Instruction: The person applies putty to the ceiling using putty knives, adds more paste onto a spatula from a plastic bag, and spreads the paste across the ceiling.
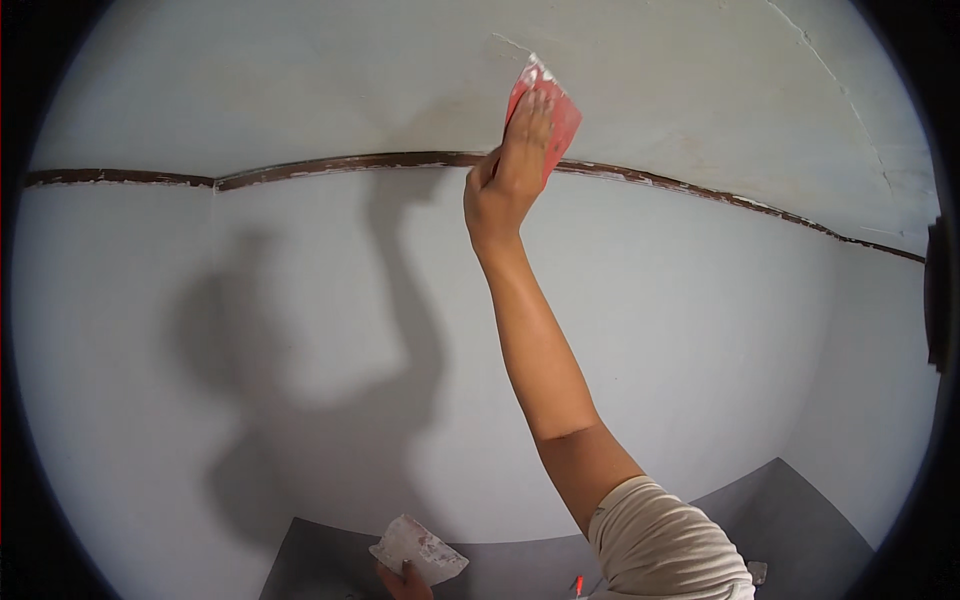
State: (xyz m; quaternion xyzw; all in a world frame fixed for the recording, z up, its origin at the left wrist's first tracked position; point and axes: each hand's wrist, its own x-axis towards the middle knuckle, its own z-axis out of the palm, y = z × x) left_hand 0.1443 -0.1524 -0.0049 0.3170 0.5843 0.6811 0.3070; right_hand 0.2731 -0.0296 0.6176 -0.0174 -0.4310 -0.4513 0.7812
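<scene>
My right hand (510,180) is raised overhead, its fingers closed along a red putty spreader (566,120). White filler coats the spreader's far edge, which meets the pale ceiling (330,80) at the end of a short white streak. Low in the picture, my left hand (405,584) grips a flat, pale plate (420,552) smeared with putty. Its thumb lies on the plate's face; the other fingers are hidden.
A brown strip (330,163) with white smears runs between ceiling and wall (650,330). Another white line (845,92) crosses the ceiling at right. A dark object (938,300) stands at the right rim. Below are a grey floor (310,560) and a small orange-red item (579,585).
</scene>
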